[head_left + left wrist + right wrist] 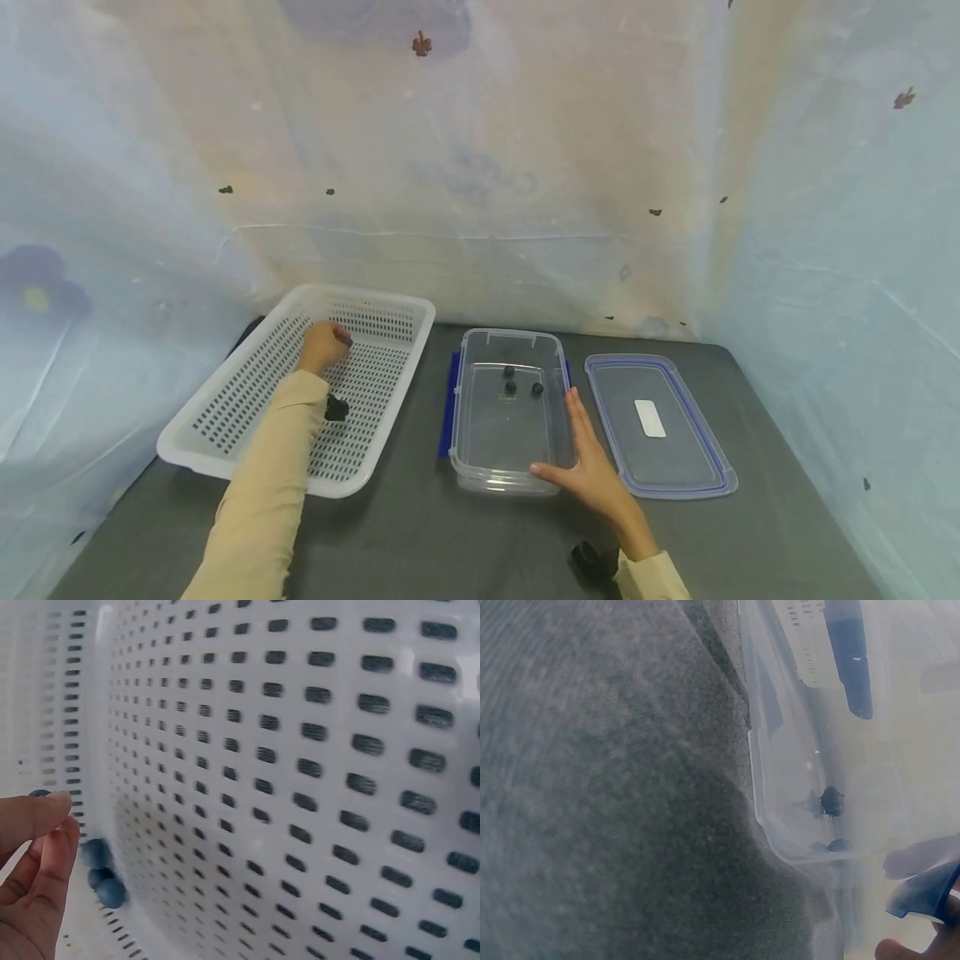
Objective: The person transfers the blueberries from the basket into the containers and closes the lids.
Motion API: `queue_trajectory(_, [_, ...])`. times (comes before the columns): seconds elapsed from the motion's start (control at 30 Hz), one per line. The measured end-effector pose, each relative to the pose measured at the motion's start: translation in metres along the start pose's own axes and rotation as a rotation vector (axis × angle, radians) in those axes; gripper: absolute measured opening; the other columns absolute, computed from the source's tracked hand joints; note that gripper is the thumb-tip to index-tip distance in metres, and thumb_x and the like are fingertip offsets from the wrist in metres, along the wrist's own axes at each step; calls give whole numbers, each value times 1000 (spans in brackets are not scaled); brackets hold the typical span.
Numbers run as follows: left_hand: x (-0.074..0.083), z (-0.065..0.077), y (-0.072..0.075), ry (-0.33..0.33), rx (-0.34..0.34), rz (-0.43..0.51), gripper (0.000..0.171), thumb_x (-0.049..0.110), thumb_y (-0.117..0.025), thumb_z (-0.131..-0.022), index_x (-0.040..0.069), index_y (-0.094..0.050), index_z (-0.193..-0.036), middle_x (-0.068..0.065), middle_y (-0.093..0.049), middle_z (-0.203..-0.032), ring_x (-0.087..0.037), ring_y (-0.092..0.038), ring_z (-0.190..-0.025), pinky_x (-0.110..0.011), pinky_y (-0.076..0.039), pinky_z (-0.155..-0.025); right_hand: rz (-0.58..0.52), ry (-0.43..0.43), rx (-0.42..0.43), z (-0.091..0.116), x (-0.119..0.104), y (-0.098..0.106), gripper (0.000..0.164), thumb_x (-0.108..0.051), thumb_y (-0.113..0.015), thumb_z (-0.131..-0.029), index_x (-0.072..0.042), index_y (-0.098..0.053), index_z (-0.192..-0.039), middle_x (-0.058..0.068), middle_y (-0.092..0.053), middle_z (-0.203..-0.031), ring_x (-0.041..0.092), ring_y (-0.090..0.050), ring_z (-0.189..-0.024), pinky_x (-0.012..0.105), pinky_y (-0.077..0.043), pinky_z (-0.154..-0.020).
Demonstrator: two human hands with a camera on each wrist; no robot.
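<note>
My left hand is inside the white slotted basket, pinching a blueberry between thumb and fingertips. Most of that berry is hidden behind the fingers. More blueberries lie close below the hand, against the basket wall, in the left wrist view. On the right, a clear plastic container stands uncovered with three blueberries on its floor. My right hand rests along its right side, fingers straight and thumb spread over the near corner. A blue side latch hangs beside those fingers.
A clear lid with a blue seal and a white label lies right of the container. Another blue latch sticks out on the container's left. Patterned plastic sheeting rises behind the grey table and at both sides.
</note>
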State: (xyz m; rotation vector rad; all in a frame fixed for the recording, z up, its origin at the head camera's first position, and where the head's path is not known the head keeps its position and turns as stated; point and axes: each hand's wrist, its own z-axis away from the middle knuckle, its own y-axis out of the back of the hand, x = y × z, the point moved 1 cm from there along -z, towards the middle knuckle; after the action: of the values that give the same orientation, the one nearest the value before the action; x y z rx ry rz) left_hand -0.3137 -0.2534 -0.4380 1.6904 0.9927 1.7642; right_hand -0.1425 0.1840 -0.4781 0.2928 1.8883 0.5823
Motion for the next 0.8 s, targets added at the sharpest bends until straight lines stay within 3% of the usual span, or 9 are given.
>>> queue_trajectory(0.37, [12, 4, 13, -128, -1, 71, 26, -3, -69, -80, -11, -62, -104, -28, -61, -102, -42, -57, -96, -51, -47, -86, 9, 1, -2, -1, 1, 1, 118, -32, -85, -71, -5, -8, -155, 11, 0, -161, 41, -6, -144, 69, -16, -104])
queue_trajectory(0.8, [30, 12, 27, -99, -60, 174, 32, 6, -69, -88, -8, -60, -116, -25, -59, -111, -38, -55, -103, -48, -46, -87, -13, -20, -7, 1, -2, 1, 117, -31, -85, -71, -8, -7, -156, 7, 1, -162, 39, -5, -144, 68, -17, -104])
